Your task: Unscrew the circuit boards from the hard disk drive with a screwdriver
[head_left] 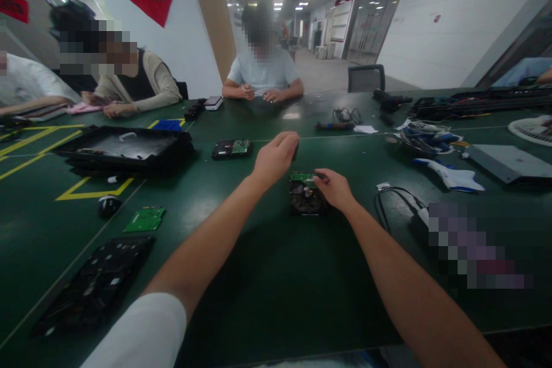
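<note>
One drive point(307, 202) sits in from the counter's point(276, 282) near edge, green board point(301, 177) still on. The left hand point(276, 156) curls above; the right hand point(335, 188), nearly closed, seems to touch its far right corner. I can't tell either's hold.

The dark green table point(276, 299) bears a black hard drive point(307, 202) near its middle; from there, a second drive point(233, 149) lies at ten o'clock, a green circuit board point(145, 219) at nine, a black panel point(92, 287) at eight, a silver box point(509, 162) at three.
</note>
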`<control>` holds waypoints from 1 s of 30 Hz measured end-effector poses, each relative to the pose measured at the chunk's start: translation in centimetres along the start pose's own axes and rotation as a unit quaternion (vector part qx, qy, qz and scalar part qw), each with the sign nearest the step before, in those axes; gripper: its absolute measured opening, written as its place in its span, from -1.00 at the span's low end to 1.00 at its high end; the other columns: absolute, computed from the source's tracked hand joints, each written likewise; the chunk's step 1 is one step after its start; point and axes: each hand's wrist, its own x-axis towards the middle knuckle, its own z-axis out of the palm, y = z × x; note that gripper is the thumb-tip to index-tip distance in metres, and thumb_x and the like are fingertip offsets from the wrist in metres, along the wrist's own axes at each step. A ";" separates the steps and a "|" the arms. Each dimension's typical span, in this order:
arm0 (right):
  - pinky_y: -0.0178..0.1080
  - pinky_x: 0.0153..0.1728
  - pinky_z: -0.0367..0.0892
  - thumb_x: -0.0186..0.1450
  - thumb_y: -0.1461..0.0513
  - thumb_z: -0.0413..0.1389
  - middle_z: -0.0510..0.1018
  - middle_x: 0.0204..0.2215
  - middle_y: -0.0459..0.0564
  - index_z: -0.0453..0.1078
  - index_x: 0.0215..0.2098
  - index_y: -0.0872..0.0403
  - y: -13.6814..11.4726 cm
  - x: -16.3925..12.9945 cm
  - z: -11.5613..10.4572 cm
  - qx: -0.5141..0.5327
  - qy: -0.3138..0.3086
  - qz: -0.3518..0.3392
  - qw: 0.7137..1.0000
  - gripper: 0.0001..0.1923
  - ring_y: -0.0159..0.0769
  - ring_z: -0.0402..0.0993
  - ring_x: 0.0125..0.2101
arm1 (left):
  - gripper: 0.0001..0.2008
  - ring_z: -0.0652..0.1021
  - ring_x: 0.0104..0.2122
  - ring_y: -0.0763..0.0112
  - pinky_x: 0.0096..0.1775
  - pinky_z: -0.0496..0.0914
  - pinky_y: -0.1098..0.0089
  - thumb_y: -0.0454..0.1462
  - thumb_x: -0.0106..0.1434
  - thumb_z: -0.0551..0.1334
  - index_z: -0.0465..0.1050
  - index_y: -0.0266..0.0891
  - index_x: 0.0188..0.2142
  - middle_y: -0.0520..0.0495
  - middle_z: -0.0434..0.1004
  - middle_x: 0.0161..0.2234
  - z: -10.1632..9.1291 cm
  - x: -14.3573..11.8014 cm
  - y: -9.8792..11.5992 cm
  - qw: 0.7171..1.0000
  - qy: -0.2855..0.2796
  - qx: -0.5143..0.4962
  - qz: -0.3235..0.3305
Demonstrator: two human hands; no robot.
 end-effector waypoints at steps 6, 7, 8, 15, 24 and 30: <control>-0.19 -0.24 0.42 0.37 0.09 0.15 0.63 -0.35 -0.01 0.54 0.10 0.04 -0.1 0.1 0.0 0.001 0.003 0.010 1.000 -0.61 -0.25 0.52 -0.39 | -0.72 0.47 0.16 0.10 0.22 0.28 0.14 -0.20 0.40 0.24 0.52 -0.05 0.08 -0.17 0.53 0.13 -0.4 -0.2 0.2 1.000 0.002 0.017 0.021; -0.19 -0.25 0.42 0.37 0.08 0.16 0.63 -0.35 -0.01 0.54 0.10 0.04 -0.1 0.1 0.0 0.004 0.003 0.012 1.000 -0.61 -0.25 0.53 -0.39 | -0.70 0.47 0.17 0.09 0.24 0.27 0.13 -0.20 0.39 0.26 0.51 -0.05 0.10 -0.17 0.52 0.16 -0.5 -0.3 0.3 1.000 -0.001 0.012 0.026; -0.19 -0.25 0.42 0.37 0.08 0.16 0.64 -0.35 -0.01 0.54 0.09 0.04 -0.1 0.1 0.0 0.007 0.003 0.013 1.000 -0.61 -0.25 0.53 -0.39 | -0.68 0.47 0.19 0.08 0.25 0.26 0.12 -0.20 0.38 0.28 0.50 -0.06 0.11 -0.17 0.50 0.19 -0.5 -0.4 0.3 1.000 -0.004 0.008 0.029; -0.18 -0.23 0.42 0.37 0.09 0.15 0.65 -0.31 0.01 0.54 0.09 0.04 -0.2 0.0 -0.1 0.003 0.003 0.010 1.000 -0.62 -0.24 0.53 -0.37 | -0.67 0.50 0.17 0.06 0.21 0.32 0.12 -0.18 0.27 0.41 0.46 -0.11 -0.01 -0.21 0.52 0.16 0.4 -0.8 -0.2 0.999 0.026 -0.028 -0.014; -0.19 -0.25 0.40 0.38 0.06 0.14 0.65 -0.32 0.01 0.54 0.10 0.06 0.0 0.0 -0.2 0.005 -0.003 0.004 1.000 -0.60 -0.24 0.52 -0.38 | -0.76 0.54 -0.16 0.26 0.00 0.39 0.26 -0.26 0.29 0.35 0.38 -0.15 -0.08 -0.13 0.52 -0.10 0.5 -0.5 -0.1 0.993 0.084 -0.054 -0.061; -0.19 -0.27 0.40 0.37 0.05 0.15 0.63 -0.36 0.00 0.54 0.09 0.05 0.0 0.0 0.0 0.001 0.003 0.004 1.000 -0.60 -0.24 0.53 -0.40 | -0.73 0.50 -0.05 0.18 0.01 0.40 0.24 -0.32 0.34 0.23 0.49 -0.14 0.02 -0.19 0.43 0.00 -0.4 -0.4 0.2 0.998 0.061 -0.023 -0.023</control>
